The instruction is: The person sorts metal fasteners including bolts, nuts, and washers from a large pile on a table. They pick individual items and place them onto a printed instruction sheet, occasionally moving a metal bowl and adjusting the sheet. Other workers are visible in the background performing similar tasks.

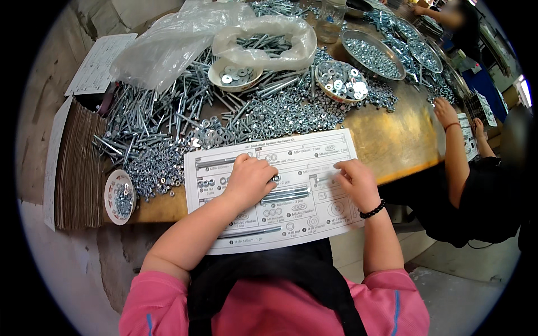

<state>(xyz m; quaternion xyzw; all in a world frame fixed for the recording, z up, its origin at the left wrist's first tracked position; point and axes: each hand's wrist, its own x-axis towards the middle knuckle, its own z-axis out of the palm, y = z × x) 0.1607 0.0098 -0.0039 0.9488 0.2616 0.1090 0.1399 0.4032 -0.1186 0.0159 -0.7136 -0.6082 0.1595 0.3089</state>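
Note:
A white printed card (314,162) with outlines of hardware lies at the near edge of a wooden table (392,140). My left hand (248,180) rests palm down on the card's middle left, fingers curled over small nuts and the ends of long bolts (286,195) laid on it. My right hand (356,182) presses on the card's right part, fingertips pinched at a small piece; what it grips is too small to tell. A black bead bracelet sits on my right wrist.
A heap of loose bolts, nuts and washers (224,117) covers the table beyond the card. Bowls of washers (235,74) (341,81), a small dish (119,197), metal trays (372,56), plastic bags (263,42) and a cardboard stack (78,168) surround it. Another person's arm (457,151) reaches in at right.

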